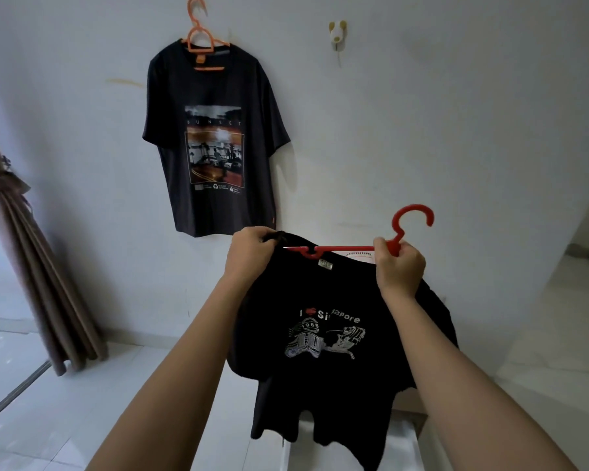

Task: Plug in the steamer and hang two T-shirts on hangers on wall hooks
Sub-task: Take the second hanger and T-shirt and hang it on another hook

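A dark T-shirt with a sunset print [215,137] hangs flat on the wall from an orange hanger [203,39] at the upper left. To its right a pale wall hook [337,37] carries nothing. Lower down I hold a black T-shirt with a white print [323,338] in the air. My left hand [252,251] pinches the collar and shoulder of this black shirt. My right hand [400,266] grips the neck of a red hanger [347,248], whose bar lies across the collar opening. No steamer is in view.
A brown tied curtain [24,253] hangs at the left beside a glass door. White tiled floor [82,402] stretches below the wall. A white surface [402,447] lies under the held shirt, and a wall corner stands at the right.
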`<action>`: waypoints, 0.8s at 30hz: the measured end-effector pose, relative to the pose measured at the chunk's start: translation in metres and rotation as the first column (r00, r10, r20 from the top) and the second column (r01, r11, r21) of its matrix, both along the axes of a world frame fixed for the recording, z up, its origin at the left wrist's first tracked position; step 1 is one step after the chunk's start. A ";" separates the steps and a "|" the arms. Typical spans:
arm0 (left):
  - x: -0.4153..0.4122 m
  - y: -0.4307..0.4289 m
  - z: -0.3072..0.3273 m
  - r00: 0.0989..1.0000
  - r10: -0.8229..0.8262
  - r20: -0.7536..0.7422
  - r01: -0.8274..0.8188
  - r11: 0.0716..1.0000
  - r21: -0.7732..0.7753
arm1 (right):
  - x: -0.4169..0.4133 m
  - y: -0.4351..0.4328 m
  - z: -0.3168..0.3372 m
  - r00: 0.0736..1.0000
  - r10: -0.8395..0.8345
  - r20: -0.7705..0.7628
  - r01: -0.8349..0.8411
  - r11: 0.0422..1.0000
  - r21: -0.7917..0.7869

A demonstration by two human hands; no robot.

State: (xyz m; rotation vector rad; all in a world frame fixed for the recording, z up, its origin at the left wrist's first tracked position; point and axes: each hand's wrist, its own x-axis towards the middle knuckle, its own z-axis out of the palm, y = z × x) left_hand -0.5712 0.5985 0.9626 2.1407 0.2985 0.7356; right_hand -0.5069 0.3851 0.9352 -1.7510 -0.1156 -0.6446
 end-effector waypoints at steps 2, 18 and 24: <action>0.004 -0.007 0.007 0.996 -0.076 -0.036 0.078 0.996 0.050 | 0.001 0.000 0.008 0.998 0.057 0.011 -0.056 0.996 -0.071; 0.006 -0.007 -0.015 0.990 -0.113 -0.088 0.140 0.892 0.429 | 0.019 0.012 0.028 0.964 0.260 -0.051 -0.264 0.922 -0.283; -0.005 0.026 -0.011 0.999 -0.001 0.040 -0.009 0.972 0.236 | 0.028 -0.013 0.007 0.991 0.102 -0.088 -0.132 0.849 -0.512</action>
